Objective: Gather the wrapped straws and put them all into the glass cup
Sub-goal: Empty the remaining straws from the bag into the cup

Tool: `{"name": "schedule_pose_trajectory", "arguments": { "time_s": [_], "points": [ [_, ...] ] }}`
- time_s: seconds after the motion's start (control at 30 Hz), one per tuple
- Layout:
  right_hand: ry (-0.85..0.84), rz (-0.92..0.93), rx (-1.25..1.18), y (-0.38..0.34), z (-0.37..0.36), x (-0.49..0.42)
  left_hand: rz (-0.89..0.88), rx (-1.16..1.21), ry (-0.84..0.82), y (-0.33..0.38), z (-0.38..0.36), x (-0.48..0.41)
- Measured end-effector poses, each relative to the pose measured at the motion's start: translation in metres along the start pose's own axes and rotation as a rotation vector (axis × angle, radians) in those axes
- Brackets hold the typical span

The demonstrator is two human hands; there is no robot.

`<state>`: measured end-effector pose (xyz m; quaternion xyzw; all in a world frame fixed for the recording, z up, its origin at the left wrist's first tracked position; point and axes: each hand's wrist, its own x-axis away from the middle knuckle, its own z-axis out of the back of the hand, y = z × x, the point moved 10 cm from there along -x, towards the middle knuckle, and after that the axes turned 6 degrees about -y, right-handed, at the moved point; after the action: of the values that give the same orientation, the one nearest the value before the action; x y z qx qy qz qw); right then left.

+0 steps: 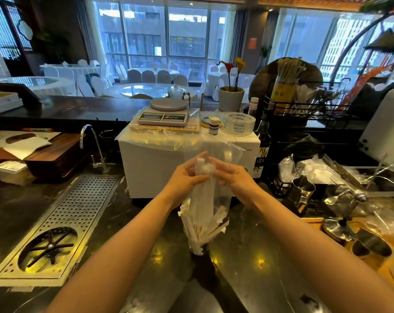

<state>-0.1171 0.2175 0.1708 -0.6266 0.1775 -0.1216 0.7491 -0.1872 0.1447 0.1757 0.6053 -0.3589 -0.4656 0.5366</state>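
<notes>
Above glass cup [199, 249], upright wrapped straws [202, 199].

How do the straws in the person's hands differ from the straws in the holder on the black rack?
The straws in hand have white wrappers; the rack straws look tan. The first sit inside a clear bag above a glass cup; the second stand in a yellow-labelled holder. Both bundles are upright.

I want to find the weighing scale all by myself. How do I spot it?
Find the big white box behind the two hands, in the middle of the dark counter. The kitchen scale sits on top of it, toward the left. It alone has a round metal plate and a small grey screen.
</notes>
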Motion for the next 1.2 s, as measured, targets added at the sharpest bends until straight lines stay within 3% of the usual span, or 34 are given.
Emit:
{"name": "schedule_pose_trajectory", "arguments": {
  "time_s": [0.53,0.8,1.2],
  "points": [
    [0.039,0.036,-0.009,-0.012,0.010,-0.001,-0.007,-0.030,0.063,0.013,0.007,-0.006],
    [0.191,0.096,-0.054,-0.044,0.036,0.003,-0.047,-0.011,0.143,0.047,0.017,-0.016],
    [0.417,0.002,-0.068,-0.041,0.073,0.027,-0.053,0.108,0.293,0.061,0.004,-0.041]
  ]
}}
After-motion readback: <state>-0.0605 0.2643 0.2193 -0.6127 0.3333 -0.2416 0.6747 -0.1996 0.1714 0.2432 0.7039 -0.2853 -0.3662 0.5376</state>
